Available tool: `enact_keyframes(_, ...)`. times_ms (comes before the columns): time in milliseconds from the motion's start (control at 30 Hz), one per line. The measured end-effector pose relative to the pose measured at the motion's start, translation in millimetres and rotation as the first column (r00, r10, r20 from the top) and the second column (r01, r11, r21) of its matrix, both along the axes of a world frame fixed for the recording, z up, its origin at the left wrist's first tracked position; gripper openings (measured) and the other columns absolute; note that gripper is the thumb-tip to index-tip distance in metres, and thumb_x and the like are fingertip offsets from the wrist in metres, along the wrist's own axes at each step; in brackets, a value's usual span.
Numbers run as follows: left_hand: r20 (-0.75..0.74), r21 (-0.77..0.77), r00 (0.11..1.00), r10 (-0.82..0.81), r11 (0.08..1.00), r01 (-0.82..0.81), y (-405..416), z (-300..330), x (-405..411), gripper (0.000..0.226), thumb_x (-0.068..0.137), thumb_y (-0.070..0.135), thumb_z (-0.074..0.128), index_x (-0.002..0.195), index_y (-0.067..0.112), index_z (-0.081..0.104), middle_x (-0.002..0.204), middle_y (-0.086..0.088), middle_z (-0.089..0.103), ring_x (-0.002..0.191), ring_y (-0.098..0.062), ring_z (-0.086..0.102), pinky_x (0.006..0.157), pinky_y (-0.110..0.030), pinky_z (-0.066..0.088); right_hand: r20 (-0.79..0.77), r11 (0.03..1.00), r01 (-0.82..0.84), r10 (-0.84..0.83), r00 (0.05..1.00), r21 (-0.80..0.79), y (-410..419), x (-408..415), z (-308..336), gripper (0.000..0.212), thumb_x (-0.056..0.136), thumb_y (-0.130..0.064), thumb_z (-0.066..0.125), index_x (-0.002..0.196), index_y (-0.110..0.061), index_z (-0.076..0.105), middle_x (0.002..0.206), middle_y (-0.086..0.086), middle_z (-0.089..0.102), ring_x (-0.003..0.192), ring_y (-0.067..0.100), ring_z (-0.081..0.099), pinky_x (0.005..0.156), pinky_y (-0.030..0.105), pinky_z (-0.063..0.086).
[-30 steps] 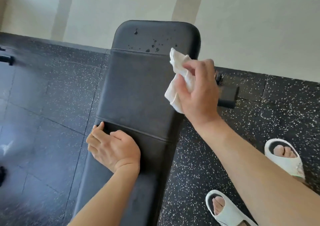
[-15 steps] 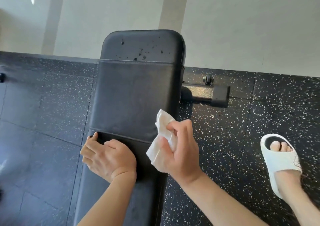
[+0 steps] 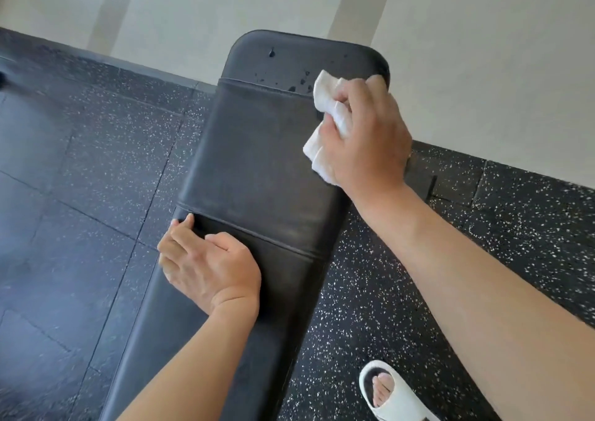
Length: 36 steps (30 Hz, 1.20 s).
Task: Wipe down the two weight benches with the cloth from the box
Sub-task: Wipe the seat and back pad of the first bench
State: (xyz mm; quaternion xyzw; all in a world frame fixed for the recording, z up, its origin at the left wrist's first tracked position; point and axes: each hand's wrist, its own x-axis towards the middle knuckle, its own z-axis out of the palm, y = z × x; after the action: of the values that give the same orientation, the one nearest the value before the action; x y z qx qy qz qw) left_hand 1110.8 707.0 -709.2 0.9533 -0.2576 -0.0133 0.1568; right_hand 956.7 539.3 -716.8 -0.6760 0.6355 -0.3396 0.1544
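Your right hand (image 3: 367, 130), clenching the cloth (image 3: 325, 124), is back at the bench's (image 3: 257, 163) far right edge after sweeping toward you; droplets (image 3: 296, 82) are remaining there. Your left hand (image 3: 209, 266) is lying flat, bracing the pad's left side.

A black padded weight bench (image 3: 257, 169) is standing on a dark rubber floor (image 3: 96, 163) flecked with white, its far end reaching toward a pale wall. Dark droplets (image 3: 297, 80) are sitting on the far pad, beyond a stitched seam. The right hand (image 3: 367, 134) is pressing a crumpled white cloth (image 3: 325, 121) against the bench's right edge, while the left hand (image 3: 209, 266) is lying flat on the nearer pad. A foot in a white slipper (image 3: 389, 395) is standing on the floor beside the bench.
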Motion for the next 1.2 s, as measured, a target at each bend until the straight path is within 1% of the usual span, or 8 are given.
enact_keyframes(133, 0.0, -0.013, 1.0, 0.001, 1.0, -0.001, -2, 1, -2, 0.045, 0.096, 0.012, 0.045, 0.14, 0.009, 0.051, 0.151, -0.014, 0.044, 0.139, -0.045, 0.039, 0.118, -0.06, 0.028, -0.133, 0.949, -0.305, 0.294, 0.947, -0.076, 49, 4, 5, 0.015, 0.088, -0.022, 0.068, 0.098, -0.012, 0.07, 0.092, 0.005, 0.061, 0.078, 0.028, 0.055, 0.067, 0.043, 0.045)
enact_keyframes(267, 0.019, -0.03, 1.0, 0.005, 1.0, -0.004, -2, 0, 0, 0.049, 0.09, 0.014, 0.04, 0.137, 0.008, 0.054, 0.149, -0.015, 0.047, 0.136, -0.045, 0.042, 0.116, -0.061, 0.031, -0.191, 0.806, -0.587, 0.566, 0.802, -0.073, 93, 14, 7, 0.011, 0.081, -0.02, 0.073, 0.089, -0.013, 0.07, 0.084, 0.004, 0.06, 0.072, 0.027, 0.054, 0.064, 0.041, 0.042)
enact_keyframes(467, 0.043, -0.051, 0.999, 0.018, 0.999, -0.016, -2, -3, 0, 0.051, 0.088, 0.017, 0.039, 0.135, 0.007, 0.056, 0.148, -0.014, 0.049, 0.135, -0.044, 0.045, 0.114, -0.062, 0.034, -0.219, 0.599, -0.801, 0.78, 0.586, -0.006, 33, 23, 16, 0.015, 0.084, -0.026, 0.069, 0.093, -0.015, 0.07, 0.087, 0.001, 0.059, 0.071, 0.024, 0.057, 0.055, 0.039, 0.046)
enact_keyframes(567, 0.039, -0.045, 0.999, 0.021, 0.999, -0.019, 0, -3, -1, 0.048, 0.089, 0.017, 0.041, 0.134, 0.008, 0.056, 0.149, -0.014, 0.049, 0.136, -0.043, 0.045, 0.118, -0.059, 0.031, -0.217, 0.599, -0.8, 0.787, 0.578, 0.039, -14, 50, 21, 0.018, 0.09, -0.031, 0.063, 0.099, -0.016, 0.069, 0.095, 0.0, 0.061, 0.079, 0.024, 0.062, 0.058, 0.039, 0.047)
enact_keyframes(700, 0.031, -0.055, 0.999, 0.036, 0.998, -0.034, -2, -2, 0, 0.047, 0.09, 0.02, 0.04, 0.133, 0.008, 0.056, 0.151, -0.014, 0.048, 0.138, -0.042, 0.043, 0.12, -0.058, 0.029, -0.267, 0.581, -0.813, 0.791, 0.551, 0.042, -58, 104, 22, 0.022, 0.094, -0.035, 0.054, 0.105, -0.02, 0.065, 0.103, -0.003, 0.062, 0.089, 0.02, 0.063, 0.064, 0.031, 0.034)
enact_keyframes(867, 0.078, -0.066, 0.997, 0.024, 0.998, -0.019, -2, -3, 3, 0.045, 0.088, 0.018, 0.042, 0.128, 0.005, 0.057, 0.146, -0.019, 0.052, 0.132, -0.042, 0.047, 0.117, -0.055, 0.033, -0.303, 0.537, -0.839, 0.816, 0.493, 0.081, -66, 143, 23, 0.023, 0.094, -0.034, 0.053, 0.107, -0.019, 0.063, 0.107, -0.003, 0.062, 0.093, 0.023, 0.063, 0.068, 0.034, 0.037)
enact_keyframes(1033, 0.091, -0.063, 0.996, 0.012, 0.998, -0.006, -3, -4, 2, 0.043, 0.087, 0.011, 0.046, 0.128, 0.004, 0.058, 0.144, -0.021, 0.053, 0.134, -0.043, 0.049, 0.118, -0.057, 0.032, -0.286, 0.549, -0.832, 0.812, 0.508, 0.082, -49, 118, 27, 0.021, 0.092, -0.03, 0.058, 0.104, -0.015, 0.067, 0.102, 0.003, 0.063, 0.089, 0.025, 0.061, 0.073, 0.039, 0.047)
enact_keyframes(1200, 0.065, -0.044, 0.998, 0.009, 0.999, -0.007, -2, -1, 2, 0.045, 0.09, 0.013, 0.044, 0.132, 0.002, 0.059, 0.146, -0.021, 0.052, 0.14, -0.045, 0.047, 0.12, -0.062, 0.029, -0.291, 0.475, -0.879, 0.846, 0.447, 0.031, -7, 54, 25, 0.02, 0.088, -0.022, 0.066, 0.103, -0.012, 0.071, 0.088, 0.004, 0.059, 0.076, 0.026, 0.053, 0.068, 0.042, 0.046)
